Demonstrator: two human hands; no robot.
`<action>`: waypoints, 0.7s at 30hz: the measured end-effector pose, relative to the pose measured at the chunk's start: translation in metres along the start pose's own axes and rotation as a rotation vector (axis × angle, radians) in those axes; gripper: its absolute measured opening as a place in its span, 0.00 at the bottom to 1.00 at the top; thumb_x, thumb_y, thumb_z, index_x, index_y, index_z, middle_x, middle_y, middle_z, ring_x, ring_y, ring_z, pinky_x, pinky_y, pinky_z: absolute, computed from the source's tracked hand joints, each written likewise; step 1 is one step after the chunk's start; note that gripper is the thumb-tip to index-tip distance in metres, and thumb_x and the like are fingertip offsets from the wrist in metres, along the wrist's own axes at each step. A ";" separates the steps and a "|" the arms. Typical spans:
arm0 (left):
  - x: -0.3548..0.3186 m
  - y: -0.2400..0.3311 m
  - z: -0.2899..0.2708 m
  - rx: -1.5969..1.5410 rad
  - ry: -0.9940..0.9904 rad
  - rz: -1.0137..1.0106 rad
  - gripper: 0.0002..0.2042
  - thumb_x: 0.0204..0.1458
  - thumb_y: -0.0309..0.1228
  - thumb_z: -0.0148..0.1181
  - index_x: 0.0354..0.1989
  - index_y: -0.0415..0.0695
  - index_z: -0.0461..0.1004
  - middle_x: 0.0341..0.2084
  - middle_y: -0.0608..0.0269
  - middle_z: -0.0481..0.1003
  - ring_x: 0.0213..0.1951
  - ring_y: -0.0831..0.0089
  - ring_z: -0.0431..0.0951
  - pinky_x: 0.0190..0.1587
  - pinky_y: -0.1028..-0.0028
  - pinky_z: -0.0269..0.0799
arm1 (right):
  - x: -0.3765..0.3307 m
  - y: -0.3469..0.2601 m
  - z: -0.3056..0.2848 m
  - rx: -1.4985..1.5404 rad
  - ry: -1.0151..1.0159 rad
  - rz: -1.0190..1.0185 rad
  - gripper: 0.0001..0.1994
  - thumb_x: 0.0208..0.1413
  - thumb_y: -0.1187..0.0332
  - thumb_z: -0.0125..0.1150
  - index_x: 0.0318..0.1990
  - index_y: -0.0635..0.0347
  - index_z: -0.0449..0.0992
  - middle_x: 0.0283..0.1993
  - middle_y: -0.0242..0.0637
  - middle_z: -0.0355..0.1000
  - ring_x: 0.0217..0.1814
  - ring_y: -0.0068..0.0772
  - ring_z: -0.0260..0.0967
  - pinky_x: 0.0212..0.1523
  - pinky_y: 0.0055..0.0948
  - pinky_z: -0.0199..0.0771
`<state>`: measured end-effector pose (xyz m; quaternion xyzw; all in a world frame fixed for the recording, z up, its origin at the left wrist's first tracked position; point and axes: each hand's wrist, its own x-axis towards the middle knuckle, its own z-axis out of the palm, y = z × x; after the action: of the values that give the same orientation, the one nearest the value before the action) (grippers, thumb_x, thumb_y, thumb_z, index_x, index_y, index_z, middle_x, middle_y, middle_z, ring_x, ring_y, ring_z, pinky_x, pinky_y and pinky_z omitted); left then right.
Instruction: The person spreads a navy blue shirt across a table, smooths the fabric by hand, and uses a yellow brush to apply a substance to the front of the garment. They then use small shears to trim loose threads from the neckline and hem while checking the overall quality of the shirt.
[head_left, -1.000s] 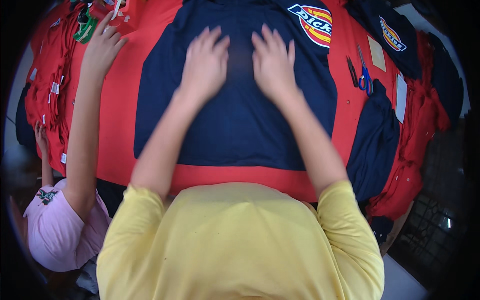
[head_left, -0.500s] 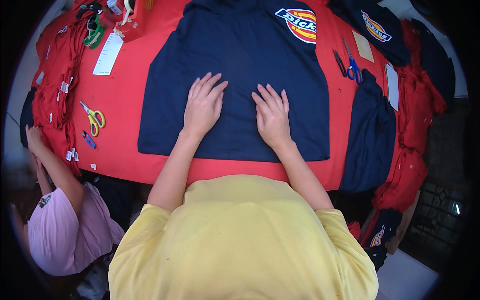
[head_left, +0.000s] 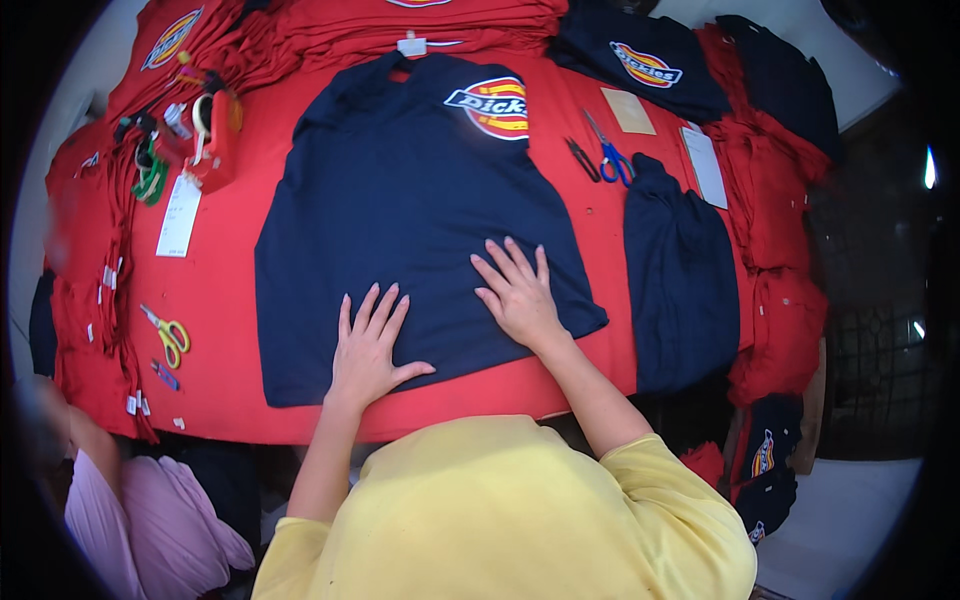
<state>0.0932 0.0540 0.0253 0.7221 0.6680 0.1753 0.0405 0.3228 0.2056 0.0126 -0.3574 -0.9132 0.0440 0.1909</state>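
A navy blue T-shirt [head_left: 420,200] lies spread on the red-covered table [head_left: 225,330], folded in at the sides, its collar at the far end. Part of a printed logo in red, yellow and white shows at its upper right. My left hand [head_left: 368,350] rests flat on the cloth near the shirt's near edge, fingers spread. Farther right and a little higher, my right hand [head_left: 520,295] also lies on the shirt with its fingers apart. Neither hand grips anything.
Yellow scissors [head_left: 168,335] and a blue thread snipper [head_left: 165,375] lie left; blue scissors [head_left: 610,155] lie right, by a folded navy garment [head_left: 680,280]. A red tape dispenser [head_left: 215,140] stands far left. Red shirt stacks [head_left: 430,25] line the back. A person in pink [head_left: 160,520] sits left.
My view has shifted, bringing the collar and back stacks into sight. My hands have moved apart toward the shirt's near end, fingers more spread. The shirt's near edge now slants.
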 end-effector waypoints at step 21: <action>0.014 0.036 0.021 -0.086 0.110 -0.171 0.40 0.43 0.60 0.62 0.64 0.51 0.65 0.67 0.59 0.59 0.71 0.57 0.50 0.69 0.44 0.39 | 0.217 -0.100 0.023 0.703 -0.070 -0.367 0.10 0.58 0.68 0.55 0.41 0.62 0.80 0.44 0.42 0.75 0.49 0.43 0.71 0.53 0.37 0.67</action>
<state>0.1349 0.0677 0.0190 0.6494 0.7201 0.2391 0.0496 0.1051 0.2780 0.0817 -0.0994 -0.8972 0.3312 0.2748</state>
